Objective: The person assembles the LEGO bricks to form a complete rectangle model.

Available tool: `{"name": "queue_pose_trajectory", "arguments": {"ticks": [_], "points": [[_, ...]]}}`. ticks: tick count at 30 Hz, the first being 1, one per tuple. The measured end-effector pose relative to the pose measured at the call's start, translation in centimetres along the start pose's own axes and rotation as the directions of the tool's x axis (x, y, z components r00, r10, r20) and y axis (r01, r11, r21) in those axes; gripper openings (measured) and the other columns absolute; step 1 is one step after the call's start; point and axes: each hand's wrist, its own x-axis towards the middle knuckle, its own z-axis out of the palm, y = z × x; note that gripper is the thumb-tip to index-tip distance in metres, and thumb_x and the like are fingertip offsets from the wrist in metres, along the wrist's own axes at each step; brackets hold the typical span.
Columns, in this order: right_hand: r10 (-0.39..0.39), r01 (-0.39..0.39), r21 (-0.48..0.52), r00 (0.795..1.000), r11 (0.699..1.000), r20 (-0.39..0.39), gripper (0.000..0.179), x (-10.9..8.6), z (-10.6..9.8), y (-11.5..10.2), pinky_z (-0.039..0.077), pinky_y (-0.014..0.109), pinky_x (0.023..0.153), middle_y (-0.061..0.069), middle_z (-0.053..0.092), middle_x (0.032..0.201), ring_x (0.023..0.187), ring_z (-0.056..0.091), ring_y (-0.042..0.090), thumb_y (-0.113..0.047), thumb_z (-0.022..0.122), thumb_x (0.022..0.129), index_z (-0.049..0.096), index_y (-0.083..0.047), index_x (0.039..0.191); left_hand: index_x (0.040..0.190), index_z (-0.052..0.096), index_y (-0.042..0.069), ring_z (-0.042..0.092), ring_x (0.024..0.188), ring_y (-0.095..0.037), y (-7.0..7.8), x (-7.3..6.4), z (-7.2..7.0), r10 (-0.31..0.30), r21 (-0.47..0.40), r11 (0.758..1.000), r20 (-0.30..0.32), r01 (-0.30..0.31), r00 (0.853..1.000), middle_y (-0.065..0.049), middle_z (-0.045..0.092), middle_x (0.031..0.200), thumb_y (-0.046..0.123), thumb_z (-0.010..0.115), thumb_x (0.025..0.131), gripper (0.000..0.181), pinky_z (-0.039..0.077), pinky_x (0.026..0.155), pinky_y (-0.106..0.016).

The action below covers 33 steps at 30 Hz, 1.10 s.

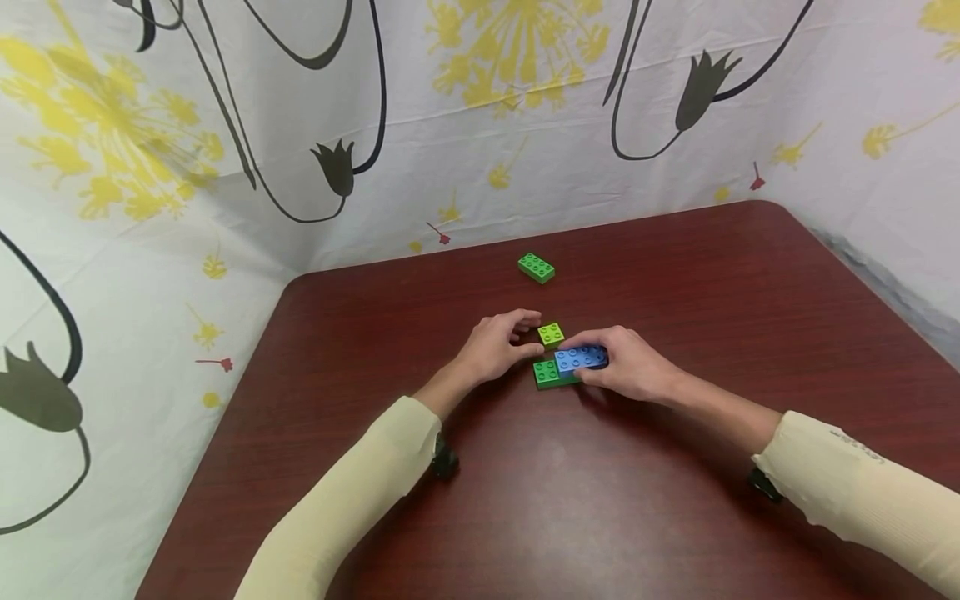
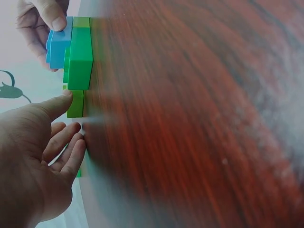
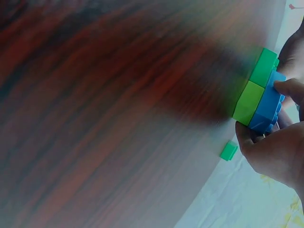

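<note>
My right hand (image 1: 636, 367) grips a blue toy building brick (image 1: 572, 359) between thumb and fingers. The blue brick sits over a green brick (image 1: 546, 374), whose left studs stay bare. In the right wrist view a lime brick (image 3: 249, 102) lies beside the green one, under the blue. Just behind this stack is a small square lime brick (image 1: 551, 335). My left hand (image 1: 495, 347) rests to its left, fingers loosely bent and apart from the thumb, holding nothing. Its thumb tip overlaps the square lime brick (image 2: 76, 105) in the left wrist view.
Another green brick (image 1: 536, 267) lies farther back on the dark red-brown table (image 1: 390, 325). A white cloth (image 1: 262, 108) with yellow and grey flower prints hangs behind and beside the table. Both forearms wear pale sleeves (image 1: 360, 492) with dark wrist devices.
</note>
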Motion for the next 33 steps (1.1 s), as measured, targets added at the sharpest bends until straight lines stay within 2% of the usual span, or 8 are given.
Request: {"name": "queue_pose_trajectory", "arguments": {"ticks": [7,14,23,29,33], "points": [[-0.016,0.016,0.014,1.0,1.0,-0.014,0.043,0.0,-0.1,0.2,0.053,0.047,0.093,0.013,0.071,0.129,0.108,0.064,0.027,-0.012,0.081,0.095,0.072,-0.007,0.136,0.151,0.059,0.012,0.063,0.127,-0.018,0.2,0.2,0.2,-0.001,0.023,1.0,-0.006,0.001,1.0,-0.002,0.066,0.143,0.028,0.076,0.101,0.055,0.052,0.105,-0.032],[-0.014,0.016,0.031,0.999,0.999,-0.038,0.042,0.0,-0.2,0.1,0.052,0.047,0.094,0.012,0.072,0.13,0.11,0.063,0.027,-0.019,0.082,0.096,0.072,-0.006,0.136,0.156,0.055,0.011,0.063,0.128,-0.016,0.3,0.5,0.5,0.028,0.045,0.999,0.0,-0.028,1.0,-0.001,0.065,0.146,0.03,0.076,0.102,0.061,0.052,0.105,-0.032],[-0.013,0.014,0.019,0.999,1.0,-0.045,0.035,0.0,-0.1,0.2,0.054,0.043,0.089,0.013,0.074,0.126,0.107,0.066,0.026,-0.016,0.082,0.096,0.077,-0.008,0.13,0.157,0.055,0.014,0.064,0.127,-0.015,0.5,0.5,0.8,0.031,0.068,0.997,-0.009,-0.03,0.999,0.003,0.064,0.148,0.033,0.074,0.102,0.061,0.052,0.105,-0.035],[-0.019,0.02,0.011,0.999,1.0,-0.047,0.033,0.0,-0.1,0.1,0.055,0.041,0.087,0.013,0.075,0.123,0.104,0.068,0.025,-0.014,0.081,0.096,0.078,-0.007,0.128,0.154,0.059,0.018,0.066,0.123,-0.015,0.7,0.7,1.1,0.023,0.129,0.992,-0.026,-0.019,0.999,0.002,0.068,0.142,0.036,0.072,0.104,0.054,0.052,0.105,-0.036],[-0.022,0.022,0.009,0.999,1.0,-0.048,0.032,0.0,-0.1,0.2,0.056,0.041,0.087,0.013,0.076,0.122,0.103,0.068,0.025,-0.013,0.081,0.096,0.078,-0.007,0.127,0.152,0.062,0.02,0.068,0.119,-0.014,0.7,0.7,1.2,0.023,0.136,0.991,-0.038,-0.018,0.999,0.002,0.07,0.139,0.035,0.072,0.104,0.051,0.053,0.102,-0.035]]}}
